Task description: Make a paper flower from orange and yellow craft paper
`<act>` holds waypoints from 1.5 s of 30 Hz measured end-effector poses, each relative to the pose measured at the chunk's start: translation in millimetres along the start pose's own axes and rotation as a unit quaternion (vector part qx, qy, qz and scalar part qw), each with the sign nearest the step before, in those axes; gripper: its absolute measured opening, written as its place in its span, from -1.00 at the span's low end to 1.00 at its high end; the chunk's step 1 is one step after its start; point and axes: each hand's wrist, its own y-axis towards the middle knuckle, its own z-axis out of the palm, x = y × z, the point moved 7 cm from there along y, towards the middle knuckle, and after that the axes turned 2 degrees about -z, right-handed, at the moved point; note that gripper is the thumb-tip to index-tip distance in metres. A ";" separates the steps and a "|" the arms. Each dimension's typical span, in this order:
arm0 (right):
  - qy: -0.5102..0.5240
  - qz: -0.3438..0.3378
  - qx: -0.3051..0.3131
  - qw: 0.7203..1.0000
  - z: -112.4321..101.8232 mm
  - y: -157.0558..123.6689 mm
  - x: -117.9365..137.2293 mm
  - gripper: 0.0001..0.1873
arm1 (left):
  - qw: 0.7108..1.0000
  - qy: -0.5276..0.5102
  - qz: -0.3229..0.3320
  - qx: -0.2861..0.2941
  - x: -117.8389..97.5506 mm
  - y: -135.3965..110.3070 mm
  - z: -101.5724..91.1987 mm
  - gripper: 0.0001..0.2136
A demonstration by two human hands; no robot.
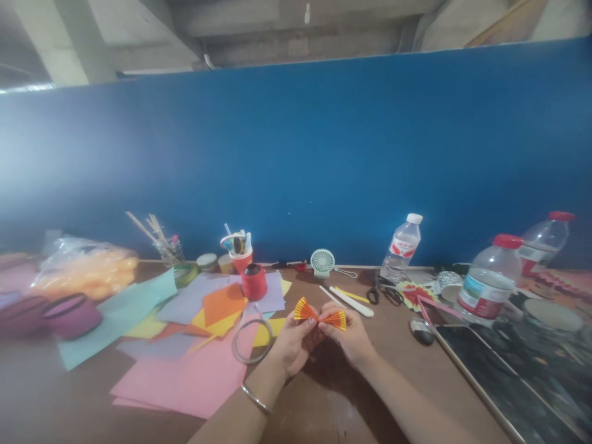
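Observation:
A pleated orange and yellow paper bow (337, 319) spreads into two small fans, pinched at its middle. My left hand (298, 339) grips it from the left, with the thumb near the centre. From the other side, my right hand (349, 336) closes on it with fingertips meeting the left ones. Both hands hold it above the brown table (342, 413). Left of my hands stands a red thread spool (254, 282) among sheets of coloured paper, and a ring of tape or wire (253, 361) rests near my left wrist.
Pink paper (185, 382) and orange paper (224, 304) lie at left. A small fan (322, 263) and black-handled scissors (383, 293) are at the back. A water bottle (403, 248), another bottle (490, 280) and a dark tablet-like slab (490, 370) occupy the right.

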 end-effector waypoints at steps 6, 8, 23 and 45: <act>0.112 0.102 -0.057 0.987 1.1 -3.1 -18.0 -0.78 | 1.000 0.015 -0.006 -0.002 -0.3 -0.3 2.2 -0.81; 0.152 0.142 -0.076 0.975 2.9 -5.1 -24.3 -0.78 | 1.000 0.025 -0.008 -0.009 0.4 0.4 0.7 -0.81; 0.181 0.149 -0.126 0.964 4.3 -11.2 -32.0 -0.83 | 0.987 0.124 0.057 -0.084 -6.6 7.2 -10.1 -0.81; 0.012 0.132 -0.135 0.982 -8.3 -8.1 -30.6 -0.77 | 0.950 0.259 0.088 -0.153 -11.2 6.8 -22.3 -0.83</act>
